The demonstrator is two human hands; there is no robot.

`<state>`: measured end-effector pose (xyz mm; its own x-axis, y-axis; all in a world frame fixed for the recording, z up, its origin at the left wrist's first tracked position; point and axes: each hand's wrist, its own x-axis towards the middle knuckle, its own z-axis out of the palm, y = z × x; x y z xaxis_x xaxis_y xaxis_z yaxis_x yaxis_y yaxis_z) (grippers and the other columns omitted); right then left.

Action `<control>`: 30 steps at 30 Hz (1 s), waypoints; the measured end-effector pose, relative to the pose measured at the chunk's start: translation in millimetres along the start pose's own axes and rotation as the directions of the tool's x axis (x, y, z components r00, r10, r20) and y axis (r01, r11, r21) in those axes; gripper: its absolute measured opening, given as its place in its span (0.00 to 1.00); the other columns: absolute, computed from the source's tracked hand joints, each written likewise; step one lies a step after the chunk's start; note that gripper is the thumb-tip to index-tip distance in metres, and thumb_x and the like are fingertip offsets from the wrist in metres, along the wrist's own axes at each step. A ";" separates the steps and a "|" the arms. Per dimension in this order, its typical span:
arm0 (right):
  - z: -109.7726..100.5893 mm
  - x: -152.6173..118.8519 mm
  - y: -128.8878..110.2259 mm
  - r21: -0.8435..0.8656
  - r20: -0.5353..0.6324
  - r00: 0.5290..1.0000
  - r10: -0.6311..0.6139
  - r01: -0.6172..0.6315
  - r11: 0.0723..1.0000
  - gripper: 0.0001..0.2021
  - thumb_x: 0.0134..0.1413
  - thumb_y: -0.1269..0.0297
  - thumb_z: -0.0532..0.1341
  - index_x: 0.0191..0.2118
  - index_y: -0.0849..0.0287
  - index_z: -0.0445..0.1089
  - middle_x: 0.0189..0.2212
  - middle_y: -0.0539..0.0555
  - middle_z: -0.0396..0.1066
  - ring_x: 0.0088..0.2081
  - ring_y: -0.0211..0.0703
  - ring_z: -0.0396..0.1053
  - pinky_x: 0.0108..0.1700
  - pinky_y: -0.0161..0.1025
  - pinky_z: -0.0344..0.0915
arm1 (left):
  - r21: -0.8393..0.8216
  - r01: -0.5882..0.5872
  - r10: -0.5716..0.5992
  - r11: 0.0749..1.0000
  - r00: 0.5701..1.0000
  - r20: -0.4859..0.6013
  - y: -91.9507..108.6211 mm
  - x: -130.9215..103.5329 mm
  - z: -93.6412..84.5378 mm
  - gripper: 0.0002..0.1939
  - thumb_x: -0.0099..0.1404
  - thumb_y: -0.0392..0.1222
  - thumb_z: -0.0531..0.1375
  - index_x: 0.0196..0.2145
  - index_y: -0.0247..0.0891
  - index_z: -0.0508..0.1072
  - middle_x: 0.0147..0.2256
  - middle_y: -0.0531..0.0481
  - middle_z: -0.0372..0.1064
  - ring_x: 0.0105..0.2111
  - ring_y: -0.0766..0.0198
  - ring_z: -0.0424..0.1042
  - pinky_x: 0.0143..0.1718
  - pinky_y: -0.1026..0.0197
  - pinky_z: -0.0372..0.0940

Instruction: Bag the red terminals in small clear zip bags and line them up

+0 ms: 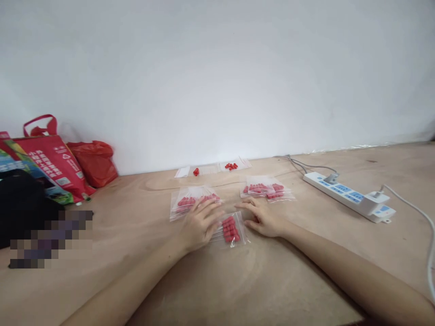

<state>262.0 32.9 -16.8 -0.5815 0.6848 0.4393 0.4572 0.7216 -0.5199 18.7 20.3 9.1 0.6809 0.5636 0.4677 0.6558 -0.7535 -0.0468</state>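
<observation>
Nearest to me on the wooden table lies a clear zip bag [230,229] with several small red cylindrical pieces in it. My left hand [201,222] is open, its fingers spread over the bag's left part. Just right of the same bag, my right hand [264,218] rests with fingers apart and slightly bent, holding nothing. Beyond my left fingers is a pile of zip bags of red pieces [185,203], partly covered by that hand. Another group of filled zip bags [260,188] lies past my right hand.
Against the white wall lie two more bags with loose red pieces [231,166] and a few red pieces [196,171]. A white power strip [343,192] with plugs and cables stands at right. At left are a red shopping bag [56,160], a red plastic bag [95,163] and a black item [27,208].
</observation>
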 end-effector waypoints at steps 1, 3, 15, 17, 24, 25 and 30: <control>1.3 0.9 1.1 -0.016 0.022 0.999 -0.030 0.030 0.999 0.19 0.47 0.74 0.56 0.47 0.55 0.62 0.46 0.57 0.57 0.41 0.41 0.63 0.39 0.38 0.63 | 0.056 0.004 -0.005 0.998 1.000 0.014 -5.1 7.8 0.2 0.15 0.62 0.39 0.49 0.47 0.42 0.65 0.48 0.47 0.63 0.52 0.57 0.57 0.55 0.47 0.48; 6.5 3.2 2.6 -0.018 0.036 0.997 -0.074 0.075 0.997 0.15 0.49 0.74 0.55 0.44 0.54 0.65 0.46 0.56 0.58 0.43 0.42 0.63 0.42 0.39 0.62 | 0.130 0.035 -0.048 0.991 0.994 0.099 -16.4 24.5 3.7 0.17 0.61 0.38 0.51 0.49 0.39 0.63 0.49 0.45 0.62 0.52 0.57 0.57 0.54 0.49 0.50; 9.3 1.9 4.8 0.225 -0.215 0.969 0.122 -0.072 0.972 0.03 0.53 0.69 0.48 0.32 0.57 0.57 0.26 0.52 0.66 0.27 0.39 0.65 0.29 0.37 0.63 | 0.093 0.073 -0.099 0.993 0.943 0.316 -65.5 16.7 15.5 0.17 0.65 0.40 0.43 0.47 0.41 0.65 0.48 0.48 0.64 0.46 0.61 0.64 0.48 0.55 0.57; 12.7 2.5 7.1 0.305 -0.217 0.948 0.233 -0.161 0.939 0.03 0.54 0.65 0.49 0.31 0.56 0.55 0.22 0.50 0.64 0.23 0.38 0.64 0.25 0.36 0.63 | 0.088 0.061 -0.086 0.994 0.948 0.308 -73.1 4.9 8.2 0.17 0.64 0.38 0.44 0.46 0.42 0.66 0.47 0.49 0.65 0.46 0.61 0.64 0.48 0.54 0.57; 28.8 9.2 0.0 0.517 -0.171 0.887 0.429 -0.290 0.805 0.09 0.51 0.57 0.54 0.32 0.56 0.57 0.23 0.49 0.65 0.25 0.39 0.67 0.26 0.37 0.66 | 0.019 0.136 -0.137 0.991 0.986 0.090 -47.3 -7.4 0.9 0.16 0.60 0.36 0.48 0.44 0.39 0.67 0.47 0.46 0.64 0.49 0.58 0.61 0.52 0.49 0.54; 27.8 9.5 -2.9 0.464 -0.152 0.909 0.388 -0.281 0.840 0.07 0.50 0.60 0.55 0.33 0.57 0.59 0.23 0.50 0.65 0.24 0.38 0.67 0.25 0.36 0.65 | -0.038 0.153 -0.150 0.987 0.985 0.085 -35.8 -5.4 2.2 0.16 0.60 0.38 0.48 0.46 0.39 0.65 0.48 0.45 0.63 0.49 0.59 0.61 0.51 0.51 0.56; 14.1 6.6 -7.1 0.053 -0.222 0.965 0.138 -0.129 0.990 0.07 0.43 0.75 0.56 0.31 0.60 0.66 0.32 0.53 0.65 0.27 0.36 0.62 0.29 0.34 0.61 | -0.218 0.181 -0.146 0.959 0.975 0.167 10.2 3.4 13.1 0.29 0.57 0.49 0.55 0.54 0.36 0.57 0.53 0.40 0.56 0.52 0.55 0.58 0.52 0.51 0.58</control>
<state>245.4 30.9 -20.6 -0.3488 0.7832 0.5148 0.4921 0.6205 -0.6106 32.0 19.0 -1.3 0.6228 0.7160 0.3153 0.6808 -0.6946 0.2325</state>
